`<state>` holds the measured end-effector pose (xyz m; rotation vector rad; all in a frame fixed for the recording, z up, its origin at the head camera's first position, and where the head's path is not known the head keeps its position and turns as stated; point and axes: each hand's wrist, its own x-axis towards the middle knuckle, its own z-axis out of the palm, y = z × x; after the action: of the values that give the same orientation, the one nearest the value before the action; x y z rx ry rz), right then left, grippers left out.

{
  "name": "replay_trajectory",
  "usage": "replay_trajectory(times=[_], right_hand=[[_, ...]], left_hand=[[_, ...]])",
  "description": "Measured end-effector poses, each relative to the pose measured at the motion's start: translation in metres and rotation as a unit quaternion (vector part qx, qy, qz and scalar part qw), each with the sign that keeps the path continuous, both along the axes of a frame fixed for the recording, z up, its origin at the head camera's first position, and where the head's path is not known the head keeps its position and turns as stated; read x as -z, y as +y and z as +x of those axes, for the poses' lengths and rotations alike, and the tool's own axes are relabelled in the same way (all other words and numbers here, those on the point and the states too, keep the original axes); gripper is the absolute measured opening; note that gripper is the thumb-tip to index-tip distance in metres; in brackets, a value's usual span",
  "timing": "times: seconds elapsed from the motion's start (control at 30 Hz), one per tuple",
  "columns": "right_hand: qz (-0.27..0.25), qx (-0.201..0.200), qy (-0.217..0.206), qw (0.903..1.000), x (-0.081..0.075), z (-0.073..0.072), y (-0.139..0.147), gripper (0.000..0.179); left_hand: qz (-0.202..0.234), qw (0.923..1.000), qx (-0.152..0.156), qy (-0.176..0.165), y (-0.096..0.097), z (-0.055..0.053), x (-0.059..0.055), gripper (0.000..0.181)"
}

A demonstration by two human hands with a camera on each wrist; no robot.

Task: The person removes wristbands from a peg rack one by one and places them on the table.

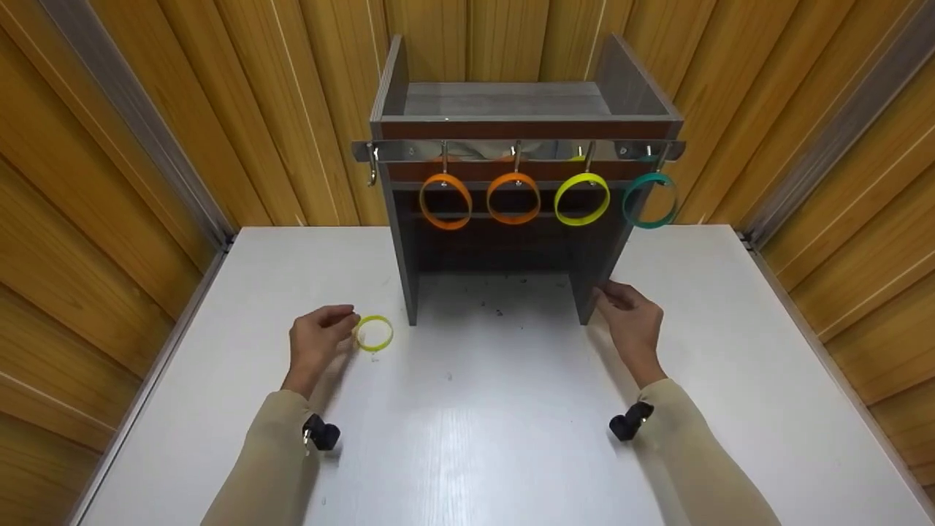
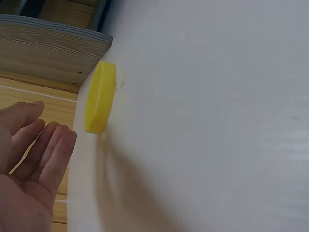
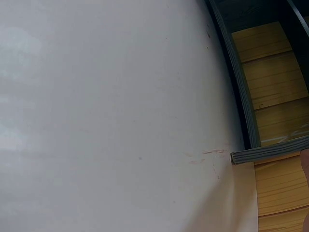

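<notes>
My left hand is beside a yellow ring on the white table, left of a grey wooden rack. In the left wrist view, a gap shows between the ring and the loosely bent fingers. My right hand has its fingertips right at the lower front edge of the rack's right side panel. Only a sliver of that hand enters the right wrist view. Two orange rings, a yellow-green ring and a teal ring hang from hooks on the rack.
A metal bar crosses the rack's front and carries the hooks, with one hook at its left end. Wood-plank walls surround the table. Small dark specks lie on the table between the rack's panels.
</notes>
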<state>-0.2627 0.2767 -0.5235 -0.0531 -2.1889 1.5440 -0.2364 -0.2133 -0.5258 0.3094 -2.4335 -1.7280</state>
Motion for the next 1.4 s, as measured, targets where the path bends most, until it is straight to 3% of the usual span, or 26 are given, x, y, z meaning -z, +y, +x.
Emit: replay_trajectory(times=[0.3, 0.53, 0.8, 1.1, 1.4], right_hand=[[-0.020, -0.005, 0.030, 0.9993, 0.003, -0.001, -0.001, 0.016], [-0.026, -0.007, 0.026, 0.9993, 0.002, -0.001, -0.002, 0.015], [-0.020, 0.002, 0.017, 0.9997, 0.002, -0.002, -0.001, 0.017], [-0.014, 0.002, 0.012, 0.9998, 0.003, -0.002, -0.001, 0.017], [-0.004, 0.000, 0.000, 1.0000, 0.001, -0.002, 0.001, 0.021]], left_hand=[[0.042, 0.9956, 0.010, 0.084, 0.017, 0.001, -0.041, 0.023], [0.078, 0.9832, 0.032, 0.162, 0.033, 0.004, -0.071, 0.023], [0.091, 0.9695, 0.052, 0.221, 0.048, 0.004, -0.097, 0.022], [0.079, 0.9602, 0.081, 0.255, 0.064, 0.003, -0.124, 0.026], [0.092, 0.9537, 0.087, 0.273, 0.079, -0.002, -0.140, 0.025]])
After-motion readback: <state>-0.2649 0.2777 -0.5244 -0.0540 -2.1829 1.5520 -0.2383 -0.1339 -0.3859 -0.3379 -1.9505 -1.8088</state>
